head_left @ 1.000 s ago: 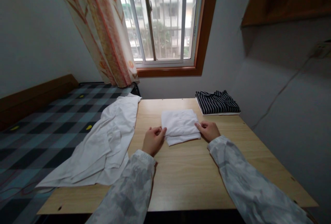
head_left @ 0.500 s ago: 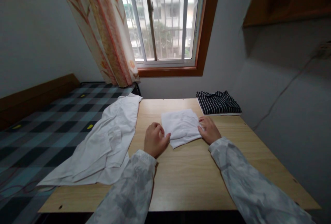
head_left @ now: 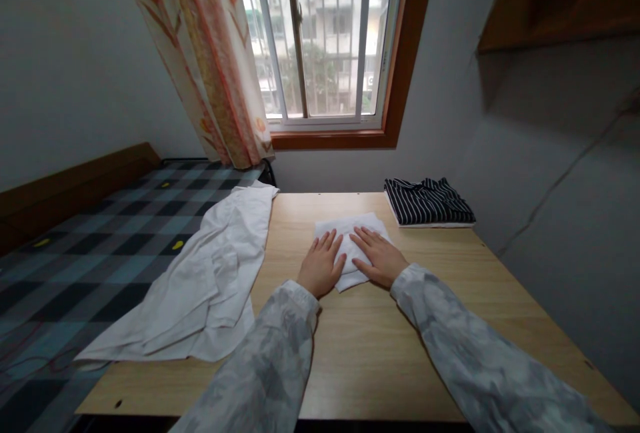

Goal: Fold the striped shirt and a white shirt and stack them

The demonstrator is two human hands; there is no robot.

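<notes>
The folded white garment [head_left: 350, 227], mid-tabletop [head_left: 390, 346], is pressed flat under the left hand [head_left: 320, 266] and right hand [head_left: 380, 261], fingers spread, gripping nothing. Smoothing seems underway; next, grasped edges are likely needed, striped stack [head_left: 429, 201] at 1 o'clock

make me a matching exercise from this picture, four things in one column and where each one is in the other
Things
1. folded white garment
2. striped folded garment
3. unfolded white shirt
4. floral curtain

Places
A. draped over the table's left edge onto the checked bed
B. hanging left of the window
C. under the left hand and right hand, both flat
D. far right corner of the table

Pairs: 1-C, 2-D, 3-A, 4-B
</notes>
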